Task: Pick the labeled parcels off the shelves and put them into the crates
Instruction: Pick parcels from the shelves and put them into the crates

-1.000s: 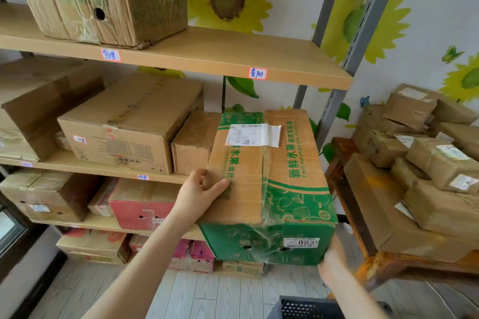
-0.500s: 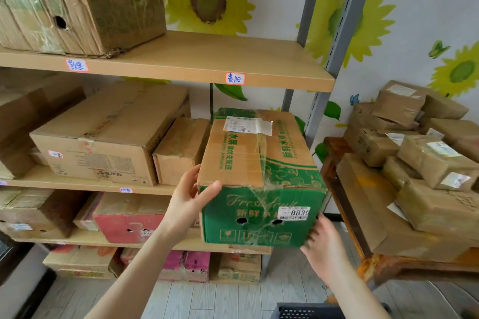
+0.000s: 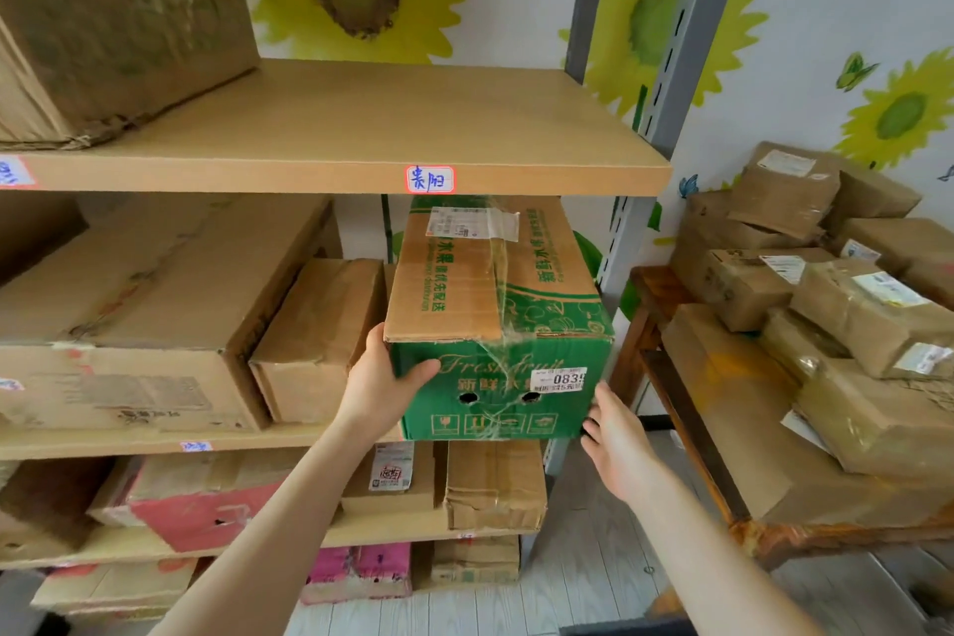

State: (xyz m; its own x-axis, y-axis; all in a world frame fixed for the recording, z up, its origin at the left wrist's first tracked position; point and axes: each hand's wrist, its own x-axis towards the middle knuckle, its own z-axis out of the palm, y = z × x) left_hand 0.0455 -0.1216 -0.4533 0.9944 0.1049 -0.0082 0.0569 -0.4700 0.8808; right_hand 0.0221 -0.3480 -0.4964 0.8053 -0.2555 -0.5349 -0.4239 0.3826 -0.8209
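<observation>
A green and brown fruit box (image 3: 493, 284) with a white number label (image 3: 560, 379) on its front stands at the right end of the middle shelf (image 3: 155, 444). My left hand (image 3: 382, 387) grips its front left corner, thumb across the green face. At the box's lower right corner, my right hand (image 3: 617, 439) has straight fingers that reach toward the side; whether they touch it is unclear. A shipping label (image 3: 472, 222) is taped on top.
Brown cartons (image 3: 155, 315) fill the shelf to the left, and more parcels (image 3: 490, 480) sit on the shelf below. A grey upright (image 3: 671, 67) stands just right of the box. A wooden table (image 3: 650, 305) at the right carries several labeled parcels (image 3: 867, 315). A dark crate edge (image 3: 627, 629) shows at the bottom.
The fruit box, earlier tilted and hanging far out over the shelf edge, now sits square and further back. My right hand came out from under it to its lower right corner.
</observation>
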